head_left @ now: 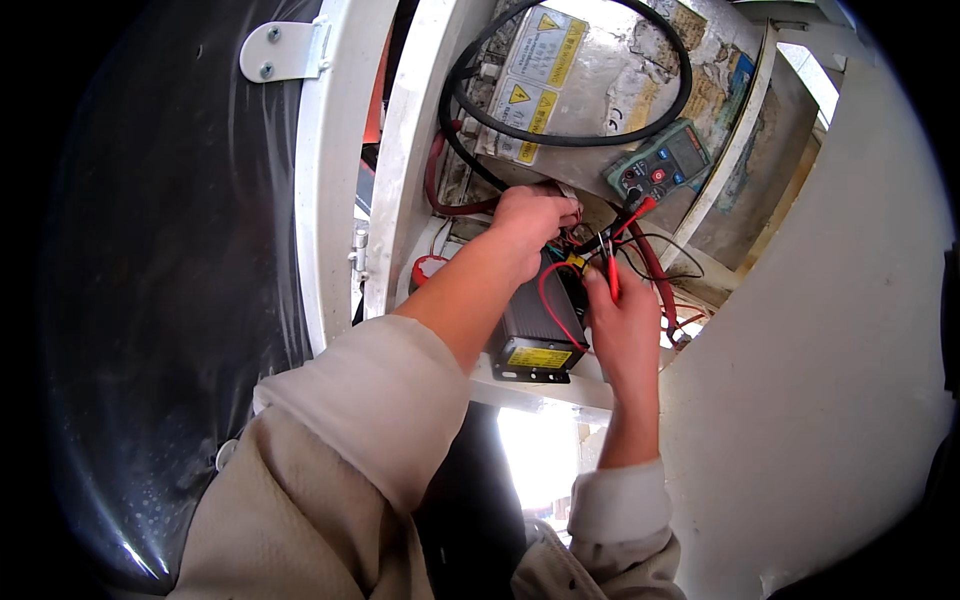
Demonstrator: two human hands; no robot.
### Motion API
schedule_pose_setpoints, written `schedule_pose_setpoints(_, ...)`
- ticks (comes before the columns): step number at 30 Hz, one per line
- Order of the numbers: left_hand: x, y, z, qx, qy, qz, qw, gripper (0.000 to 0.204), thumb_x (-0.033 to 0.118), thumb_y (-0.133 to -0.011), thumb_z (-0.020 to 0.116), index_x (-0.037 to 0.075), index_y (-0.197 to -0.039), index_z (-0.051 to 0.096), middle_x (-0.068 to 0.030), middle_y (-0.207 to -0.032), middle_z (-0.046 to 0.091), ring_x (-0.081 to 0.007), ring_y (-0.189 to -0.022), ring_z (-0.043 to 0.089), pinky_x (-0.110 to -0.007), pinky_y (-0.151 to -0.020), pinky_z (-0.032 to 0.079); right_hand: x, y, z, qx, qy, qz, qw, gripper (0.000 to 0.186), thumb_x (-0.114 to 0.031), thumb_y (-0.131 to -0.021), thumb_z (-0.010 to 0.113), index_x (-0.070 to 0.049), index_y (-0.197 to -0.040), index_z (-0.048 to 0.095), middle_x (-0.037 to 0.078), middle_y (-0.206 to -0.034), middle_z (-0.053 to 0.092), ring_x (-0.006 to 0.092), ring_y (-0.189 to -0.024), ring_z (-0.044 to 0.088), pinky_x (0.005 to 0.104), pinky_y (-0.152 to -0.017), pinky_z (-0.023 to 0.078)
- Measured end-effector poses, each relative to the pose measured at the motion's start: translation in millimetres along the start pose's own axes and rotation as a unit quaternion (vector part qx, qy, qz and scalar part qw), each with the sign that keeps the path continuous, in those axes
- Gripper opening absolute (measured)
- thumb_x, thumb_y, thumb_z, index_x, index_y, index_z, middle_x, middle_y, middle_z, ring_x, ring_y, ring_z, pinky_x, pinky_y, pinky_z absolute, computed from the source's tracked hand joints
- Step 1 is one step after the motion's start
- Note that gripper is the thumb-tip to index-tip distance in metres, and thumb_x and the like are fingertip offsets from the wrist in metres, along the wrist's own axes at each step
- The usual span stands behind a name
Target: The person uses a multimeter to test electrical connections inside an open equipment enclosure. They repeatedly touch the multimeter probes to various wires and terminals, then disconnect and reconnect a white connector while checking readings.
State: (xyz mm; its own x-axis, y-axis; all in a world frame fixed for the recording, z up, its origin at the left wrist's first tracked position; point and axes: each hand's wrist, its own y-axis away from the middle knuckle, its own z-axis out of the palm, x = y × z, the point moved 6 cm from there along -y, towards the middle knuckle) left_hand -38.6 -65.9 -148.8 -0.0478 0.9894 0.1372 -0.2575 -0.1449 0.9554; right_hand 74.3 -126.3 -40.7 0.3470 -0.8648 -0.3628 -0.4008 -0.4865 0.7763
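Note:
My left hand (532, 225) has its fingers closed on a bundle of thin wires (570, 228) above a dark finned metal box (525, 315) with a yellow label. My right hand (625, 330) grips a red probe-like tool (613, 275) whose metal end is among the wires; its exact tip is hard to make out. A red wire loops over the box. A multimeter (665, 160) with red and black leads lies above my right hand on the metal housing.
The silver housing (620, 70) carries warning labels and a coiled black cable (688, 75). White frame posts (320, 200), a dark curved panel (170, 280) at left and a pale panel (800, 400) at right surround the opening. A thick red cable (662, 280) runs down beside the box.

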Motion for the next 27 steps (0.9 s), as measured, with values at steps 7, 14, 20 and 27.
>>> schedule_pose_setpoints(7, -3, 0, 2, -0.012, 0.035, -0.014, 0.999, 0.019, 0.007, -0.089, 0.06, 0.002, -0.108, 0.062, -0.008, -0.106, 0.067, -0.0192, -0.1, 0.063, -0.035, -0.093, 0.044, 16, -40, 21, 0.048, 0.109, -0.008, 0.993, 0.029, -0.027, -0.087, 0.065, 0.0, -0.094, 0.065, 0.02, -0.074, 0.064, 0.0327, -0.064, 0.057, 0.0411, -0.066, 0.046)
schedule_pose_setpoints(14, -2, -3, -4, 0.066, 0.062, 0.0, 0.996, 0.021, 0.01, -0.089, 0.061, 0.002, -0.109, 0.062, -0.0087, -0.105, 0.068, -0.0202, -0.1, 0.064, -0.036, -0.092, 0.045, 34, -17, 3, 0.036, -0.112, 0.047, 0.992, 0.024, -0.018, -0.086, 0.067, -0.001, -0.103, 0.071, 0.003, -0.076, 0.066, 0.0114, -0.068, 0.057, 0.0285, -0.066, 0.047)
schedule_pose_setpoints(20, -13, -22, 2, 0.015, -0.157, 0.04, 0.987, 0.032, 0.024, -0.093, 0.06, 0.0, -0.114, 0.061, -0.0093, -0.105, 0.067, -0.0195, -0.094, 0.063, -0.035, -0.086, 0.047, 63, 0, 6, 0.013, -0.212, 0.12, 0.97, 0.02, -0.014, -0.085, 0.069, -0.002, -0.101, 0.07, 0.001, -0.078, 0.066, 0.0079, -0.067, 0.056, 0.025, -0.063, 0.046)
schedule_pose_setpoints(27, -24, -23, 12, -0.044, -0.283, 0.012, 0.958, 0.048, 0.047, -0.097, 0.05, 0.002, -0.099, 0.066, -0.0063, -0.088, 0.065, -0.0152, -0.08, 0.058, -0.031, -0.075, 0.047, 53, 6, 3, -0.015, -0.219, 0.154, 0.963, 0.018, -0.006, -0.086, 0.07, 0.0, -0.103, 0.07, 0.002, -0.083, 0.066, 0.0078, -0.074, 0.056, 0.0223, -0.068, 0.045)
